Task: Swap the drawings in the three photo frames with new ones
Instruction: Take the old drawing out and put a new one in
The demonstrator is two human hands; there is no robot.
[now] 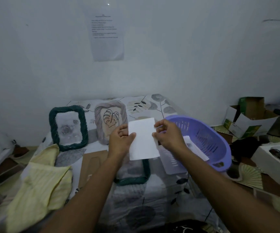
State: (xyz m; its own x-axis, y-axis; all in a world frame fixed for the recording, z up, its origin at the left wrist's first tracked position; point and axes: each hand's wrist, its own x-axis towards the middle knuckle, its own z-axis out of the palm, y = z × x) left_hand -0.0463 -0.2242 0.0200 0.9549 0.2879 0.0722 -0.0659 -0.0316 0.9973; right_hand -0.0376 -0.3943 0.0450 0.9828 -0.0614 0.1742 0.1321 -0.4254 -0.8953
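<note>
Both hands hold a white sheet of paper [142,140] upright above the bed; its blank back faces me. My left hand [120,140] pinches its left edge and my right hand [167,135] its right edge. A dark green frame [68,127] with a rose drawing leans on the wall at the back left. Beside it leans a grey-pink frame [110,118] showing a leaf line drawing. A third dark green frame [134,175] lies flat under the sheet, mostly hidden. Its brown backing board [92,165] lies to the left.
A purple plastic basket [208,140] holding papers [194,148] sits tilted at the right of the patterned bedsheet [152,207]. A yellow cloth [40,185] lies at the left. Open cardboard boxes [250,116] and clutter cover the floor at the right. A printed note [107,34] hangs on the wall.
</note>
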